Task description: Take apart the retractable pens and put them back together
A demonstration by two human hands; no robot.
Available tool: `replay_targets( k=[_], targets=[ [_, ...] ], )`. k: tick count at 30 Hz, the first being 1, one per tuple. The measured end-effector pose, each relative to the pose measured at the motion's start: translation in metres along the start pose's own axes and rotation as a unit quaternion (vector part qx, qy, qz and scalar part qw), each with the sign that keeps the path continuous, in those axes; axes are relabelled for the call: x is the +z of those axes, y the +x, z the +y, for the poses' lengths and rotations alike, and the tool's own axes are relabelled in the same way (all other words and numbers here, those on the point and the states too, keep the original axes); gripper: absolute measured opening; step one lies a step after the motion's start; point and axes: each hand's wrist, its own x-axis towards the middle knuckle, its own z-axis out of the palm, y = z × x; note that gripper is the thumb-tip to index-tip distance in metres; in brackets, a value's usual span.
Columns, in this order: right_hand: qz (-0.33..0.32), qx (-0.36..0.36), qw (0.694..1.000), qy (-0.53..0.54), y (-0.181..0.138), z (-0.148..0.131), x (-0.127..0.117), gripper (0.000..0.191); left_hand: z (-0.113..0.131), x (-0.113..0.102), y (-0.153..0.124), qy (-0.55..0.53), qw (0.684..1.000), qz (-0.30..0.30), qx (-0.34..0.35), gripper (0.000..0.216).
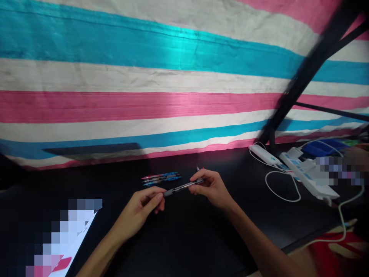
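A pen [181, 187] with a clear barrel and a grey grip is held between my two hands above the black table. My left hand [144, 206] pinches its grey end, and my right hand [211, 188] pinches the other end, with thumb and fingers closed on it. Just beyond my left hand, several pens [160, 179] with red, dark and blue parts lie side by side on the table. Behind my right fingers another small pen-like piece [197, 168] lies partly hidden.
A white power strip [309, 175] and a white adapter [263, 154] with cables lie at the right, near a blue tray [325, 147]. A lit screen [79, 238] is at lower left. Striped sheeting [173, 107] hangs behind the black table [184, 242].
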Motion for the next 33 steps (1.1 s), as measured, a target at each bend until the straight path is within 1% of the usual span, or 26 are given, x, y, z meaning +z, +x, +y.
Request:
replay_targets(
  k=[2, 3, 5, 8, 10, 12, 15, 17, 20, 22, 23, 25, 26, 27, 28, 29, 31, 32, 33],
  targets=[
    [-0.001, 0.003, 1.000, 0.012, 0.001, 0.000, -0.001, 0.018, 0.001, 0.005, 0.001, -0.016, 0.998, -0.057, -0.024, 0.035],
    [0.000, 0.005, 1.000, 0.012, 0.001, 0.000, 0.000, 0.019, 0.000, 0.008, 0.002, -0.014, 0.997, -0.068, -0.031, 0.037],
    [0.010, 0.005, 1.000, 0.006, 0.001, 0.001, 0.001, 0.020, -0.002, 0.012, 0.003, 0.005, 0.998, -0.059, -0.032, 0.036],
    [0.050, 0.000, 0.999, 0.003, 0.002, 0.004, 0.006, 0.018, -0.006, 0.016, 0.003, 0.062, 0.998, -0.005, -0.007, 0.035],
    [0.078, 0.004, 0.997, 0.001, 0.002, 0.007, 0.010, 0.016, -0.010, 0.017, 0.002, 0.120, 0.992, 0.043, 0.024, 0.032],
    [0.097, 0.017, 0.995, -0.002, 0.003, 0.009, 0.013, 0.019, -0.013, 0.018, 0.001, 0.180, 0.974, 0.110, 0.078, 0.024],
    [0.113, 0.049, 0.992, 0.012, 0.004, 0.013, 0.017, 0.026, -0.016, 0.018, 0.000, 0.249, 0.929, 0.195, 0.190, 0.018],
    [0.126, 0.070, 0.989, 0.032, 0.005, 0.014, 0.020, 0.030, -0.017, 0.017, 0.000, 0.281, 0.902, 0.217, 0.245, 0.019],
    [0.137, 0.102, 0.984, 0.055, 0.005, 0.017, 0.022, 0.034, -0.018, 0.017, 0.001, 0.312, 0.880, 0.223, 0.280, 0.024],
    [0.149, 0.115, 0.980, 0.068, 0.006, 0.019, 0.023, 0.035, -0.018, 0.020, 0.002, 0.320, 0.879, 0.217, 0.278, 0.024],
    [0.159, 0.113, 0.978, 0.074, 0.007, 0.019, 0.022, 0.035, -0.016, 0.023, 0.002, 0.318, 0.885, 0.212, 0.266, 0.022],
    [0.176, 0.088, 0.977, 0.081, 0.008, 0.019, 0.022, 0.032, -0.012, 0.032, 0.001, 0.294, 0.915, 0.180, 0.210, 0.018],
    [0.181, 0.068, 0.978, 0.078, 0.009, 0.018, 0.021, 0.030, -0.009, 0.037, 0.001, 0.272, 0.937, 0.141, 0.170, 0.018],
    [0.180, 0.046, 0.980, 0.070, 0.010, 0.017, 0.021, 0.028, -0.006, 0.041, 0.000, 0.239, 0.959, 0.086, 0.126, 0.020],
    [0.175, 0.025, 0.983, 0.058, 0.010, 0.014, 0.020, 0.025, -0.003, 0.046, 0.000, 0.198, 0.976, 0.033, 0.085, 0.025],
    [0.165, 0.006, 0.985, 0.044, 0.010, 0.011, 0.020, 0.023, 0.000, 0.050, -0.001, 0.142, 0.988, -0.008, 0.053, 0.029],
    [0.135, -0.021, 0.990, 0.019, 0.011, 0.006, 0.019, 0.020, 0.004, 0.055, -0.001, 0.027, 0.998, -0.059, 0.016, 0.032],
    [0.121, -0.026, 0.992, 0.010, 0.011, 0.004, 0.019, 0.020, 0.004, 0.056, 0.000, -0.010, 0.998, -0.065, 0.010, 0.032],
    [0.112, -0.027, 0.993, 0.001, 0.011, 0.002, 0.019, 0.019, 0.003, 0.056, 0.000, -0.030, 0.998, -0.059, 0.007, 0.033]
  ],
)
